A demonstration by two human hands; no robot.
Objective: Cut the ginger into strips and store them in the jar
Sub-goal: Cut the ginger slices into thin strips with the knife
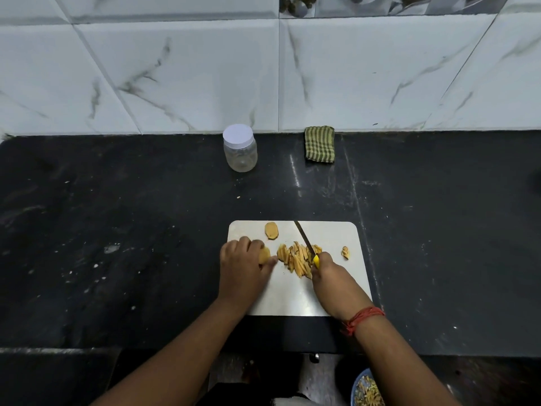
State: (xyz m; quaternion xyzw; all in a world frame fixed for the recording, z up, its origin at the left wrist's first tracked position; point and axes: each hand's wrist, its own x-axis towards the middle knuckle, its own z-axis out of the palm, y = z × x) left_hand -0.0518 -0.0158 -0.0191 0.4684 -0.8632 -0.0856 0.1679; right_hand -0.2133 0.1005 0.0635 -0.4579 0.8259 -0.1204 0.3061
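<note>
While the left hand (244,266) curls its fingers over a ginger slice (264,255) at the left part of the cutting board (336,238), its grip narrow and pinching that piece against the board, the right hand (329,278) wraps its grip tight round the yellow handle of a knife (306,241). The blade runs up and to the left from the right grip, its edge passing over the far side of a heap of ginger strips (297,257) that lies between the two hands, just beside the right grip's fingers. Beyond the left grip, near the board's far edge, lies a second flat ginger slice (271,230), apart from the heap. To the right of the right grip sits a small ginger scrap (345,252), alone on the board. A red thread band (361,319) circles the right wrist. The board rests on a black table (117,230). Well beyond both grips, near the marble-patterned wall tiles (175,77), stands a clear jar (240,148) with a white lid on. To its right lies a folded green striped cloth (319,144). Below the right forearm, at the frame's bottom edge, a blue bowl (355,385) shows, holding scraps that are too blurred to tell.
</note>
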